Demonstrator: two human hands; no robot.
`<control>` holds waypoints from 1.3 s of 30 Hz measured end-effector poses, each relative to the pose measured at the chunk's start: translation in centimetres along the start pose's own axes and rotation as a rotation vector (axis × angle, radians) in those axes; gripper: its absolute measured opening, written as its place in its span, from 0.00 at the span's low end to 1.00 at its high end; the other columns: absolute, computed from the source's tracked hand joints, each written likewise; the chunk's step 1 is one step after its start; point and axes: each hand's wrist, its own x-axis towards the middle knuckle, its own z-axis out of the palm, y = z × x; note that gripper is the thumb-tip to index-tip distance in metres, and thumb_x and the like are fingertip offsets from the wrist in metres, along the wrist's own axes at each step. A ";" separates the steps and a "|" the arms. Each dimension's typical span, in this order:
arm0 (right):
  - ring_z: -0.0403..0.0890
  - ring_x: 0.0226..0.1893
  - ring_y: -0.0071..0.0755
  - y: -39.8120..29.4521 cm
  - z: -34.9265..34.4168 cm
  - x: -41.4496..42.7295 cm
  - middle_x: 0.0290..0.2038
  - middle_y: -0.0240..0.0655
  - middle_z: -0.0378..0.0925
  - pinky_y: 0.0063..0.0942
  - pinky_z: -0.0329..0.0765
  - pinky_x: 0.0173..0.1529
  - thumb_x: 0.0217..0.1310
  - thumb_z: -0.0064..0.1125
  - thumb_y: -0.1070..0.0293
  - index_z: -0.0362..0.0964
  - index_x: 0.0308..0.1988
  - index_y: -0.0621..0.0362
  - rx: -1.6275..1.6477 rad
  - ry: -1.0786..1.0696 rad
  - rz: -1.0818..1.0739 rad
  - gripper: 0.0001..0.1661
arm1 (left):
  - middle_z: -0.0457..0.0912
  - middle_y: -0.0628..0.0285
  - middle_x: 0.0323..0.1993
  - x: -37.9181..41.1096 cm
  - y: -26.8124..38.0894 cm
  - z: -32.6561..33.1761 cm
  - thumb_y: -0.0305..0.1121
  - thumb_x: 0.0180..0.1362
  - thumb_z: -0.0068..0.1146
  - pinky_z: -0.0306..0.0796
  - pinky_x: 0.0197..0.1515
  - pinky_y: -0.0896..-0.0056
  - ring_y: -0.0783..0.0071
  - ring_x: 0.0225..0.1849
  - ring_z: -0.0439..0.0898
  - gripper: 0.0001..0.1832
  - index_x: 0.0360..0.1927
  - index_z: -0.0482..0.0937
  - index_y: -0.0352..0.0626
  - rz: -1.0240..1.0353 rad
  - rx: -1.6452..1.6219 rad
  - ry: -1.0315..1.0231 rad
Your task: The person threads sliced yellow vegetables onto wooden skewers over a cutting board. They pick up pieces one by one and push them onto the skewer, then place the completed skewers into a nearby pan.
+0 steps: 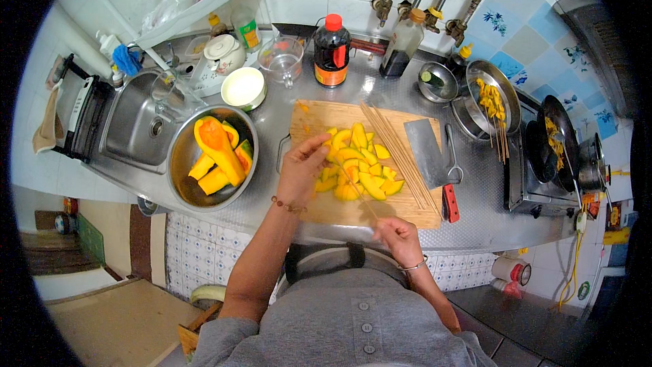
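Observation:
A thin bamboo skewer [362,198] slants over the cutting board, its lower end pinched in my right hand [399,237]. At its upper end, my left hand [300,171] pinches a yellow pumpkin slice [330,155], partly hidden by the fingers. Below lies a pile of cut pumpkin slices [371,183], yellow with green rind edges, on the wooden cutting board [318,117]. Several loose bamboo skewers [395,155] lie lengthwise right of the pile. Beside them rests a cleaver [426,150] with a red handle, its blade on the board.
A steel bowl [175,178] of large pumpkin pieces stands left, near the sink [135,122]. A peeler [451,148] lies right of the cleaver. Further right are a steel pan [471,76] with skewered pumpkin and a wok [565,122] on the stove. Bottles, including a red-capped one [332,51], stand behind.

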 end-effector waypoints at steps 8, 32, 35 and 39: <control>0.71 0.20 0.21 -0.7 0.5 -0.1 0.19 0.27 0.72 0.19 0.68 0.25 0.56 0.47 0.70 0.71 0.28 0.64 -0.543 0.288 -0.491 0.09 | 0.75 0.61 0.38 -0.1 0.1 -0.1 0.22 0.53 0.47 0.69 0.34 0.81 0.78 0.34 0.73 0.12 0.42 0.72 0.35 -0.025 -0.022 -0.038; 0.63 0.13 0.14 -2.5 0.2 -0.5 0.18 0.27 0.71 0.14 0.58 0.17 0.57 0.47 0.67 0.71 0.25 0.61 0.269 -0.175 0.209 0.12 | 0.73 0.68 0.25 -0.1 -0.5 0.0 0.23 0.48 0.54 0.69 0.30 0.83 0.83 0.26 0.71 0.12 0.38 0.74 0.37 -0.099 0.136 0.005; 0.63 0.13 0.14 -1.1 0.9 -0.6 0.17 0.26 0.71 0.14 0.59 0.17 0.57 0.47 0.66 0.71 0.24 0.61 0.088 -0.025 0.078 0.13 | 0.74 0.65 0.29 0.0 -1.1 -0.4 0.24 0.49 0.52 0.70 0.32 0.81 0.80 0.29 0.72 0.12 0.40 0.74 0.38 -0.108 0.169 -0.016; 0.67 0.16 0.17 -1.1 1.6 -0.1 0.17 0.28 0.71 0.16 0.64 0.21 0.56 0.47 0.68 0.70 0.24 0.63 -0.522 0.255 -0.421 0.12 | 0.75 0.64 0.31 -0.8 -2.7 -0.1 0.24 0.50 0.52 0.72 0.33 0.78 0.79 0.30 0.74 0.12 0.40 0.73 0.39 -0.145 0.248 -0.094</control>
